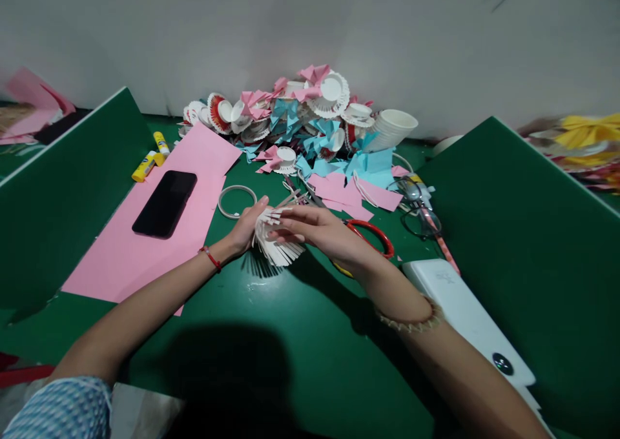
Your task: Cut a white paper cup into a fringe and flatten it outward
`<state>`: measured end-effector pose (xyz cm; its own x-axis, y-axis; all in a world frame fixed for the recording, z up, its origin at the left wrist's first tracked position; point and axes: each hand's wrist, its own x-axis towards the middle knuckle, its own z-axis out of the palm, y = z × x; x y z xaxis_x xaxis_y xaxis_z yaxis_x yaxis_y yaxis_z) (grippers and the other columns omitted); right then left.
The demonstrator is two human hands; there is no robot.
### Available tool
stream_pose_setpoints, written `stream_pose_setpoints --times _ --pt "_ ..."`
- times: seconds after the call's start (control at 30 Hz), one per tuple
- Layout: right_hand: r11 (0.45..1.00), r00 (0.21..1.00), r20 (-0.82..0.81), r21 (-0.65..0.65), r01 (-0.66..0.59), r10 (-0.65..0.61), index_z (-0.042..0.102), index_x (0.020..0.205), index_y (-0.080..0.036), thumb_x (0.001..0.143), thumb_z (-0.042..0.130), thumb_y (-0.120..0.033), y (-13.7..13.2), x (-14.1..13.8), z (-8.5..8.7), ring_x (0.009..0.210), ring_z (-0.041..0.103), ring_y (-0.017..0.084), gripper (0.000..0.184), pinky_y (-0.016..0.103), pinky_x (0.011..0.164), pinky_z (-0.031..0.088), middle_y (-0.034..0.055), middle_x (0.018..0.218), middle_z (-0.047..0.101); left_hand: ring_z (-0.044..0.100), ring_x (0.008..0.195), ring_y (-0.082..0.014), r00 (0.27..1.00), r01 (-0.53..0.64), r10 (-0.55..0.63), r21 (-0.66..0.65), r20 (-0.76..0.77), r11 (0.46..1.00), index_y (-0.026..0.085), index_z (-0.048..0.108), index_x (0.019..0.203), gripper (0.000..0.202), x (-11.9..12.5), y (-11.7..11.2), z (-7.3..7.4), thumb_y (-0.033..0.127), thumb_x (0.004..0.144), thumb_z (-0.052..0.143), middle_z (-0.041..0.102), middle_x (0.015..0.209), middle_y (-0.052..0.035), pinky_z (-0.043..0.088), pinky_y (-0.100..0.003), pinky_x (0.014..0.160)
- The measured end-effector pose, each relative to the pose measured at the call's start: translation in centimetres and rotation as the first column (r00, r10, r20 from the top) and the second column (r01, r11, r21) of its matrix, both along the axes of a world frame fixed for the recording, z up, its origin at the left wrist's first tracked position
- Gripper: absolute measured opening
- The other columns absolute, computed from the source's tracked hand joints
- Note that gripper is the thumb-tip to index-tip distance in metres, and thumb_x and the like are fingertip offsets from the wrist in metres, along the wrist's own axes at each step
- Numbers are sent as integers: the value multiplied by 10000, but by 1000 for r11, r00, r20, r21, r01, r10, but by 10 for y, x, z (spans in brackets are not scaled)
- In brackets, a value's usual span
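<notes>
A white paper cup [277,245], its wall cut into many narrow strips that fan outward, is held just above the green table [290,348]. My left hand [246,227] grips it from the left, thumb up over the rim. My right hand [317,227] reaches in from the right, fingers pressed on the strips on top. Red-handled scissors [375,235] lie right behind my right hand.
A black phone [165,203] rests on a pink sheet [145,245] at left, with glue sticks [151,158] beyond. A heap of cut cups and pink and blue paper [310,122] sits at the back. Stacked white cups [393,129], glasses [420,210], a white power bank [465,316].
</notes>
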<state>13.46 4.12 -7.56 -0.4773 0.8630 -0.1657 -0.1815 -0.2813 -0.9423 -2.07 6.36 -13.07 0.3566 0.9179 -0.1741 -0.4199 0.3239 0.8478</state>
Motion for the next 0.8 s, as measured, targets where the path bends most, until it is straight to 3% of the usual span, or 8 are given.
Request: stream_pose_setpoints --times 0.1,0.2,0.27,0.33,0.43,0.5,0.63,0.8 --pt "996 998 -63 -89 12 -17 715 963 -204 743 696 -117 -1 -3 -4 778 705 117 237 220 707 584 28 967 740 624 654 -164 997 -68 69 -28 36 997 138 685 835 476 2 -1 3 595 715 633 690 698 -48 473 -288 663" --pt "993 993 -108 -111 44 -56 696 982 -233 730 692 -101 -2 -4 -8 816 695 118 284 236 753 571 9 984 731 632 753 -164 984 -167 167 -2 57 986 167 671 946 445 3 -2 7 550 719 651 707 812 -33 474 -277 725" --pt "998 997 -58 -22 57 -58 689 990 -238 740 664 -100 -2 -5 -8 879 684 138 286 279 820 548 7 1002 722 614 740 -140 976 -211 208 38 60 977 173 669 918 398 4 -2 8 519 721 661 696 814 -15 463 -255 713" --pt "988 997 76 151 20 -31 693 973 -219 762 616 -103 -4 -5 -6 928 663 166 253 319 872 514 19 994 717 599 724 -129 975 -219 216 79 47 972 160 672 872 401 4 -2 8 523 701 676 685 794 -11 456 -242 704" --pt "904 939 339 415 -100 -52 687 963 -190 812 528 -119 -8 -6 0 916 633 196 231 350 865 484 46 978 699 582 684 -120 979 -202 205 119 -12 972 143 667 806 470 4 -2 7 586 650 684 668 724 -5 452 -234 679" --pt "836 878 467 520 -177 -105 677 939 -167 835 475 -122 -12 -6 4 842 617 198 231 345 801 484 63 922 684 572 652 -112 978 -194 203 137 -53 971 139 658 773 477 4 -3 7 600 650 672 657 678 4 446 -228 655" --pt "779 829 536 584 -227 -160 660 858 -137 836 447 -106 -17 -6 11 760 588 187 217 318 729 464 72 827 660 547 583 -106 981 -129 152 175 -122 976 113 651 680 436 3 -4 8 548 705 641 643 605 -7 424 -231 611" --pt "811 857 495 555 -187 -141 669 790 -142 851 463 -147 -12 -3 10 715 589 165 214 286 678 457 55 777 664 490 488 -94 982 -42 76 191 -175 981 119 605 584 454 0 -3 0 541 749 582 594 525 -6 377 -239 531"
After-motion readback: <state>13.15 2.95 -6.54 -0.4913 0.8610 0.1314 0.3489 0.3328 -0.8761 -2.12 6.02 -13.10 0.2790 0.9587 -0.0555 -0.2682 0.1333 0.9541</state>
